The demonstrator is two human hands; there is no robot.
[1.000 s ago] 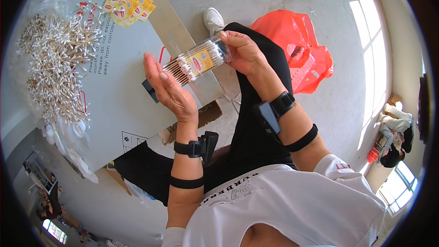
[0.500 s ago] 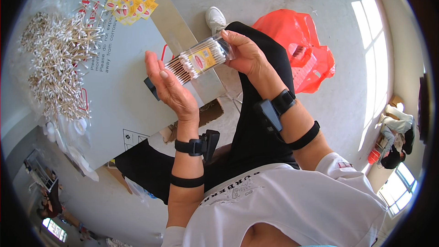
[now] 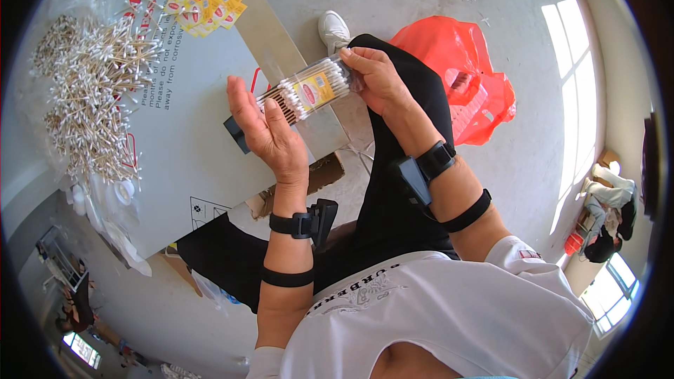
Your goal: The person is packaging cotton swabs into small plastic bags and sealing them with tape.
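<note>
A clear plastic bag of cotton swabs (image 3: 289, 92) with a yellow label hangs tilted over the table's corner. My right hand (image 3: 385, 85) pinches the bag's upper right end between thumb and fingers. At the lower left end of the bag, my left hand (image 3: 272, 142) is open, fingers stretched and palm turned toward the swab tips. Its thumb lies close to the swabs; whether it touches them I cannot tell. A big heap of loose cotton swabs (image 3: 95, 91) lies at the left, and several yellow labels (image 3: 203, 10) are piled at the far side.
The grey printed table (image 3: 200, 119) has its bare edge near my knee. A dark block (image 3: 235, 133) sits behind my left hand. An open cardboard box (image 3: 325, 172) shows below the table's corner. On the floor at right lies a red plastic bag (image 3: 449, 49).
My left thumb has swung up and inward beside the swabs, and the left fingers have shifted slightly. The bag has moved a little to the right, still in my right hand.
</note>
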